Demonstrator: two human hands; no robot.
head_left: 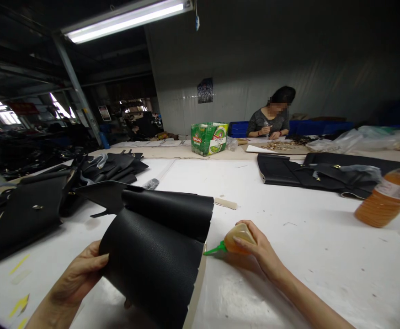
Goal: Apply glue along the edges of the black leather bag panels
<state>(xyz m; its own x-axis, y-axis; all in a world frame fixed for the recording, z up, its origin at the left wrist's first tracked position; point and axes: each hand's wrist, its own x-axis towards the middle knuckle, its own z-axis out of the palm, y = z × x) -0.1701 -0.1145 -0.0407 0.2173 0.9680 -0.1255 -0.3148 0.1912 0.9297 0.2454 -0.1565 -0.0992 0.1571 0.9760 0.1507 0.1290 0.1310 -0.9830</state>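
My left hand (83, 274) grips the left edge of a black leather panel (152, 246), thumb on top and fingers underneath. The panel curves upward, and its far part rolls over into a fold. A pale strip shows along its notched right edge. In my right hand (261, 251) is a squeeze glue bottle (241, 238) with amber contents, held on its side. Its green nozzle (215, 249) points left, with the tip at the panel's right edge; whether it touches I cannot tell.
Black leather pieces (117, 171) are piled at the left, others (323, 173) at the right. A large bottle of amber liquid (388, 198) stands right. Beyond are a green carton (205, 139) and a person (271, 119) working across the white table (289, 256). A beige strip (226, 203) lies near the panel.
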